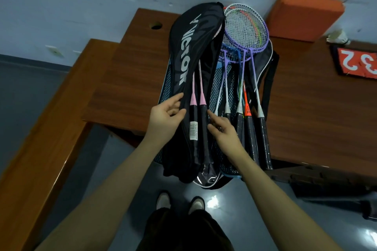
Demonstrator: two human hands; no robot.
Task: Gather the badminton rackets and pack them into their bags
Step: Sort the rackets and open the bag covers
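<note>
Black fabric VICTOR racket bag (190, 57) at 12 o'clock on brown wooden table (126, 79), two pink-shafted rackets (199, 96) inside. Left hand (166, 117) pinching bag's edge; right hand (222, 129) loose, fingers uncurled (touching nothing clearly). Purple-framed loose rackets (247, 32) at 1 o'clock.

A: How is the scene lit?
B: Dimly, with a cool blue cast. Bright white glare patches sit on the glossy floor (214, 199), reflecting light from above.
A: Is it sharp?
B: Soft throughout. The orange block (304, 16) and shuttlecock (338, 36) are smeared, and the surface (126, 79) edges bow outward from wide-angle distortion.
</note>
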